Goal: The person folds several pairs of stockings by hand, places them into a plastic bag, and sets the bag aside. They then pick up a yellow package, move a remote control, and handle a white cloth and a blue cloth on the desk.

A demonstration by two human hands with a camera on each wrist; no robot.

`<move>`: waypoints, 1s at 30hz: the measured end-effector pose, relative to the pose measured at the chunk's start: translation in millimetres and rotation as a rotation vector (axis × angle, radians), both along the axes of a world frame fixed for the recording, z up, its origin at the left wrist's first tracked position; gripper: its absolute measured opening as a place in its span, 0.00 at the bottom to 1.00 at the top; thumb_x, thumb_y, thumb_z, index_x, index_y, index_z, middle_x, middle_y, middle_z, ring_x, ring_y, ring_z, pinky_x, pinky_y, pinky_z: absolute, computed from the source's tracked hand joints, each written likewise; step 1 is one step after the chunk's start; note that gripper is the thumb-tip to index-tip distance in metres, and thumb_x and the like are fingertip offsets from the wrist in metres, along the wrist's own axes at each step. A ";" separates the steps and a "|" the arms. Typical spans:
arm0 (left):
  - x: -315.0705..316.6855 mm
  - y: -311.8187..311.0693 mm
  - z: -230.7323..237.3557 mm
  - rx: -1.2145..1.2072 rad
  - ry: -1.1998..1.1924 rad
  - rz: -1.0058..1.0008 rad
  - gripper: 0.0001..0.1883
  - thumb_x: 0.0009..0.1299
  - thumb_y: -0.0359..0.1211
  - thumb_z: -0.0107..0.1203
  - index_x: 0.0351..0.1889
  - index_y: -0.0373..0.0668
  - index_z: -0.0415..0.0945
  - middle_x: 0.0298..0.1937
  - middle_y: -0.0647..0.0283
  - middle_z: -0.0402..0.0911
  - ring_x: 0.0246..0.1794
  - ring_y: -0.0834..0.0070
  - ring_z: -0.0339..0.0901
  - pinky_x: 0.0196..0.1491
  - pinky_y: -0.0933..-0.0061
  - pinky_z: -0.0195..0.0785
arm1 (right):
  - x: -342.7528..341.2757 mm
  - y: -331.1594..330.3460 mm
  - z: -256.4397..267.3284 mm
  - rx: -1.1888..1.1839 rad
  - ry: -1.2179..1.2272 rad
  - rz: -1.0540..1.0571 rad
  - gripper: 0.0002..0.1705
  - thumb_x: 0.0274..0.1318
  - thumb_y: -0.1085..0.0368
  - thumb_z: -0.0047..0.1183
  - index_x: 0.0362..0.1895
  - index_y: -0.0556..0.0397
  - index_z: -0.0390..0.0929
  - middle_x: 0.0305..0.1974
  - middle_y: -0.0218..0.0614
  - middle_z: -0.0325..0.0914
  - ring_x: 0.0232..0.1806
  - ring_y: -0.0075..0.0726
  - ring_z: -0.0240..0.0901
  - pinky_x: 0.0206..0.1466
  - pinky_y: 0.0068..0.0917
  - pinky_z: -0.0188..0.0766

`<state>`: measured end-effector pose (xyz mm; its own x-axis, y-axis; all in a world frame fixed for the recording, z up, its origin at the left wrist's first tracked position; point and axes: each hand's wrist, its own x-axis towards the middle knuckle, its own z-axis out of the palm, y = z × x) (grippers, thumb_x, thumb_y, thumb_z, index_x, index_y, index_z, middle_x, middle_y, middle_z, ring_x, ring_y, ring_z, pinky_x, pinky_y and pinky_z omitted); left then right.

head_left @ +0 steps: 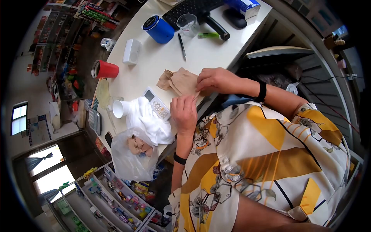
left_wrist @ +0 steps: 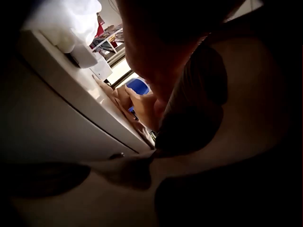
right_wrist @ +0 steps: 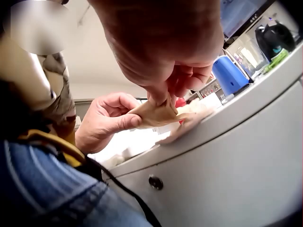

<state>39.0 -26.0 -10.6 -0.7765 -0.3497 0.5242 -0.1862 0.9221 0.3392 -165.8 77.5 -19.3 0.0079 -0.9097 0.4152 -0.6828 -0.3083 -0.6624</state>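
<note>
Here, left hand (head_left: 183, 114) and right hand (head_left: 217, 80) both pinch tan cloth (head_left: 183, 82), while the blue canister (head_left: 161, 31) at their eleven o'clock bears lettering (head_left: 150, 23) too small to read.

We can't read any txt, no. or brand here. Nearest the grip, the white keypad device (head_left: 157, 104) has btns w/ chars too small for us. Past the grip, the blue canister (head_left: 161, 31) has pale marks on its lid (head_left: 151, 23), illegible; farther out, print on the blue box (head_left: 245, 7) escapes us. Well apart from the grip, the wall poster (head_left: 38, 130): ditto, unreadable.
</note>
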 end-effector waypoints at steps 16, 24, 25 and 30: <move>6.0 -12.8 -39.4 0.569 0.034 0.349 0.08 0.68 0.28 0.62 0.41 0.34 0.79 0.34 0.58 0.79 0.31 0.67 0.74 0.36 0.71 0.69 | 25.9 -11.2 -9.3 0.140 -0.144 -0.335 0.10 0.51 0.69 0.63 0.40 0.50 0.82 0.39 0.37 0.78 0.38 0.44 0.79 0.41 0.37 0.76; 16.4 -7.8 -26.1 0.329 0.023 0.145 0.12 0.63 0.29 0.65 0.44 0.37 0.79 0.43 0.55 0.78 0.41 0.58 0.76 0.45 0.62 0.69 | 20.8 -16.4 -5.8 -0.032 0.157 -0.060 0.11 0.47 0.69 0.64 0.38 0.50 0.82 0.42 0.33 0.76 0.47 0.43 0.77 0.43 0.37 0.77; 18.2 -8.9 -24.9 0.242 0.020 0.075 0.13 0.63 0.29 0.66 0.44 0.37 0.80 0.43 0.55 0.78 0.42 0.56 0.76 0.46 0.60 0.69 | 20.0 -19.6 -10.1 -0.034 0.133 -0.082 0.10 0.48 0.69 0.63 0.38 0.51 0.82 0.42 0.34 0.76 0.47 0.43 0.76 0.43 0.37 0.77; 19.1 -15.0 -32.1 0.207 -0.074 0.112 0.14 0.66 0.30 0.63 0.48 0.38 0.78 0.44 0.55 0.80 0.45 0.56 0.76 0.48 0.60 0.70 | 16.3 -29.4 -22.0 0.080 0.041 -0.124 0.09 0.51 0.70 0.60 0.39 0.50 0.80 0.43 0.35 0.76 0.46 0.45 0.76 0.44 0.38 0.76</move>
<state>58.1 -41.0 -42.8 -0.7606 -0.5297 0.3753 -0.3147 0.8065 0.5005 -149.5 48.1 -41.3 -0.0907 -0.9349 0.3431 -0.7392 -0.1676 -0.6523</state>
